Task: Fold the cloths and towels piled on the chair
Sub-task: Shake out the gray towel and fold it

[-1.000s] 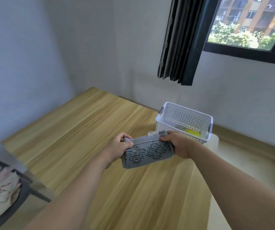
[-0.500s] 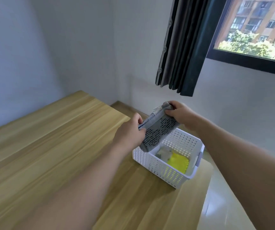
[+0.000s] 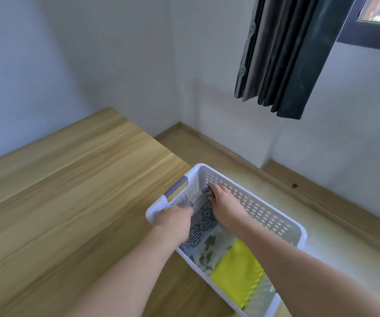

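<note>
Both hands are down inside the white perforated basket (image 3: 264, 216), which sits at the right-hand corner of the wooden table (image 3: 70, 202). Between them is a folded grey cloth (image 3: 204, 221) with a dark dashed pattern, lying at the far end of the basket against its wall. The left hand (image 3: 175, 221) grips the cloth's near-left edge, fingers curled down over it. The right hand (image 3: 222, 202) holds the far end, fingers bent around the fold close to a small white label (image 3: 196, 197) sewn to the cloth. Whether the cloth already rests flat on the basket floor or hangs just above it is hard to say from here.

Beside the grey cloth, toward the near end, lies a pale cloth with a green leaf print (image 3: 209, 250), and next to that a bright yellow cloth (image 3: 237, 273), both folded flat in the basket. A grey handle (image 3: 175, 187) is set into the basket's far-left rim. Behind, a dark curtain (image 3: 285, 53) hangs beside a window frame (image 3: 372, 30) against a white wall.
</note>
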A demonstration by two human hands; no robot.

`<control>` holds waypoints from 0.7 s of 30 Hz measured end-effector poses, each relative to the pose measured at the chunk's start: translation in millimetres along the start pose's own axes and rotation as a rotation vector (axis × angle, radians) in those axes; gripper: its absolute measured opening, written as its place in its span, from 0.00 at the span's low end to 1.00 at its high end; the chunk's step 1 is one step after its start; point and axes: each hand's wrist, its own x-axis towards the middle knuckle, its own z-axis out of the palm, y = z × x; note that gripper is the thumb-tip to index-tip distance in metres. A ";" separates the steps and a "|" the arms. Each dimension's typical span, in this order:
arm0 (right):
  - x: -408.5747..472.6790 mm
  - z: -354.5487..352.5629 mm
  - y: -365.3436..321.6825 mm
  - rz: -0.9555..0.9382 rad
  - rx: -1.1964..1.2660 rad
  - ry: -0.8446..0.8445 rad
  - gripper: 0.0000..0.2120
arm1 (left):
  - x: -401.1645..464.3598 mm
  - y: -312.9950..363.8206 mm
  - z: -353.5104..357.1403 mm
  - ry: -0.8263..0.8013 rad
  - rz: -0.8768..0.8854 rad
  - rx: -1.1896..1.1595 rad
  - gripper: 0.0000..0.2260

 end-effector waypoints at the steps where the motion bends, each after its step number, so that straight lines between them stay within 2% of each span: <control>1: 3.9 6.1 4.5 0.008 0.015 -0.002 0.17 | 5.4 1.8 1.7 -0.025 -0.016 0.021 0.18; 8: 23.0 39.1 21.8 0.068 0.116 -0.049 0.13 | 30.9 7.9 15.0 -0.186 -0.108 0.069 0.17; 11: 26.2 48.4 25.3 0.090 0.085 -0.060 0.15 | 37.4 10.8 19.8 -0.293 -0.127 0.136 0.19; 15: 31.9 56.8 28.0 0.115 0.102 -0.089 0.15 | 34.4 21.9 24.5 -0.253 -0.050 0.345 0.20; 18: 36.4 64.1 29.2 0.149 0.072 -0.138 0.17 | 35.0 25.1 30.2 -0.365 -0.070 0.271 0.22; 21: 40.3 70.7 27.0 0.172 0.054 -0.159 0.20 | 43.5 24.1 33.7 -0.503 -0.119 0.235 0.20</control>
